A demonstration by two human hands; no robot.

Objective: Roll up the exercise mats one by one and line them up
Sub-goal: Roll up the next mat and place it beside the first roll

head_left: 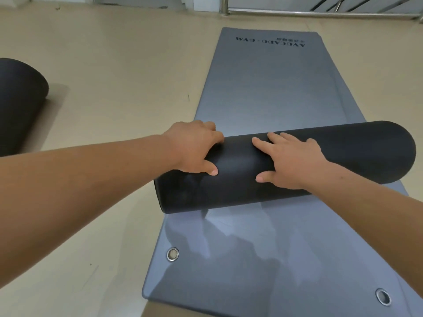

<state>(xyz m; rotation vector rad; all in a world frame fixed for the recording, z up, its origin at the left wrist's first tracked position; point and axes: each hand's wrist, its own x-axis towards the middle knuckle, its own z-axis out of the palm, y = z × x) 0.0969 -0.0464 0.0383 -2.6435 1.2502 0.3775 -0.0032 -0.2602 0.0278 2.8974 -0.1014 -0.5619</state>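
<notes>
A half-rolled exercise mat lies across the middle of the view as a thick black roll (357, 156). It rests on a stack of flat grey mats (274, 92) with two metal eyelets near me and dark lettering at the far end. My left hand (194, 147) presses on the roll's left part, fingers curled over its far side, thumb on top. My right hand (290, 161) lies flat on the roll's middle, fingers spread. A second black rolled mat (20, 104) sits on the floor at the far left.
The floor (114, 65) is smooth beige. A metal railing (297, 12) runs along the far edge at the top right, beside a white wall base.
</notes>
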